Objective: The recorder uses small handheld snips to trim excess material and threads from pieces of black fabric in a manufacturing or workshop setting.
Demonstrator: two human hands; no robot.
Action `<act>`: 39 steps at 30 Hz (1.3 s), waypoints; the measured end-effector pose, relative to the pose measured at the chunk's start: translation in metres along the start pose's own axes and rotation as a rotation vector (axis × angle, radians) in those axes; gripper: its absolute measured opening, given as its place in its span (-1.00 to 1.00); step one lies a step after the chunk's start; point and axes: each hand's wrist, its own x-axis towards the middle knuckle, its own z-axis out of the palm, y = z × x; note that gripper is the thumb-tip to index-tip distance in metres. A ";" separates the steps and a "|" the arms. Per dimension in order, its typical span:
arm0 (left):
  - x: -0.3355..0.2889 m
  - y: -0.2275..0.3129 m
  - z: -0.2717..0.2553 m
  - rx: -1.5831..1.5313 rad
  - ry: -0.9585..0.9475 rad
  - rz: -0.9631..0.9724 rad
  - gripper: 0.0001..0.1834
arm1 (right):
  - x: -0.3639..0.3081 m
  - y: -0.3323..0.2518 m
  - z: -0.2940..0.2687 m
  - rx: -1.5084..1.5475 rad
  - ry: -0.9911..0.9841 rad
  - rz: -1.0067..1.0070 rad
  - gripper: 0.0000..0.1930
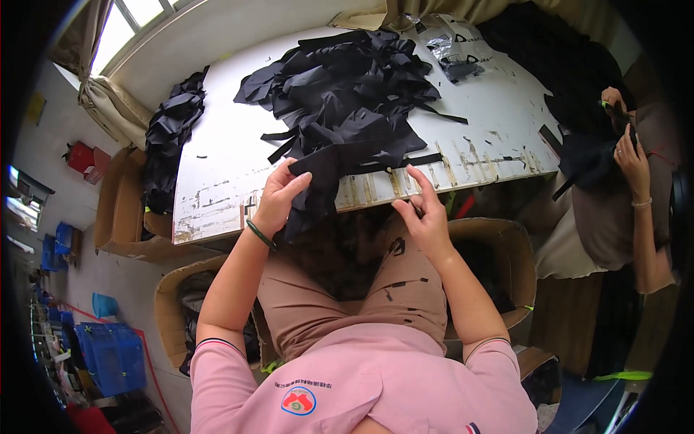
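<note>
Pink shirt [347,387] nearest, I see my left grip [280,194] pinching black cloth [322,179] that overhangs the worktop [217,163]; whether my right grip [430,220] holds anything, I cannot tell. Slackened fingers could let the cloth slip floorward.

**One bench [217,152], two people, four hands**

Three heaps of black fabric: one central heap [347,94], one left heap [170,130], one right heap [557,50]. The pieces within them overlap too much to number. One black cloth piece [318,177] is in the wearer's left hand [283,189]; with the right hand [425,217], that makes two. The co-worker's hands [632,155] add two more. One dark green bangle [260,235], one bracelet [641,204]. One clear plastic bag [463,43]. At least four cardboard boxes [108,210]. One light-blue bucket [105,304]. Several blue crates [108,354], too blurred for an exact count.
</note>
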 end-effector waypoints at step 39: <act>-0.077 -0.030 0.110 -0.337 -0.847 -0.412 -0.73 | 0.028 -0.137 -0.028 0.799 -0.075 -0.258 -0.78</act>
